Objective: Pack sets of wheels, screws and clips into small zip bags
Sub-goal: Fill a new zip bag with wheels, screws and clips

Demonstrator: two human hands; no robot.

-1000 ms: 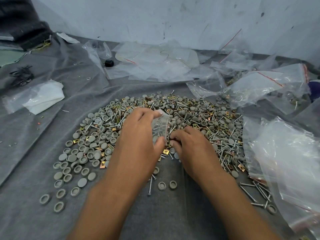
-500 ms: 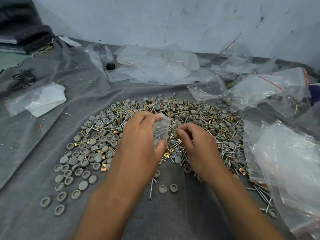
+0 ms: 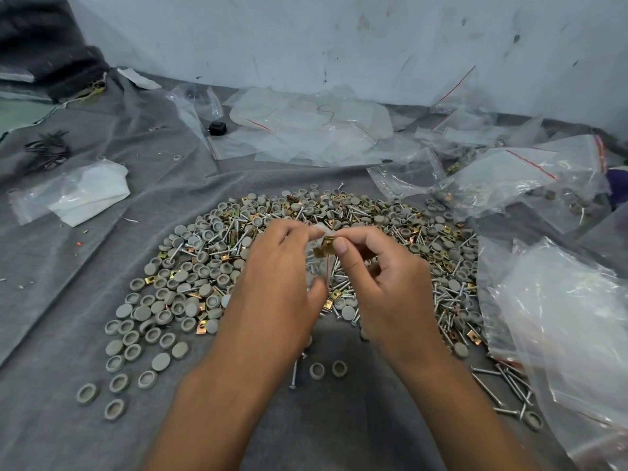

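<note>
My left hand (image 3: 278,287) holds the small zip bag (image 3: 316,266) upright, fingers curled round its top edge and thumb pressed against its lower side; through the clear film I can make out a few screws already inside. The bag's mouth sits at my left fingertips, just left of and touching distance from the brass clip (image 3: 324,250). My right hand (image 3: 384,277) pinches that clip between thumb and forefinger, its other fingers curled loosely underneath. The clip's long axis runs roughly level, its free end pointing left toward the opening. So the bag lies left of my right grip, barely apart, and I judge the clip needs only a short push leftward and down. The heap of wheels, screws and clips (image 3: 424,253) lies beneath both hands.
</note>
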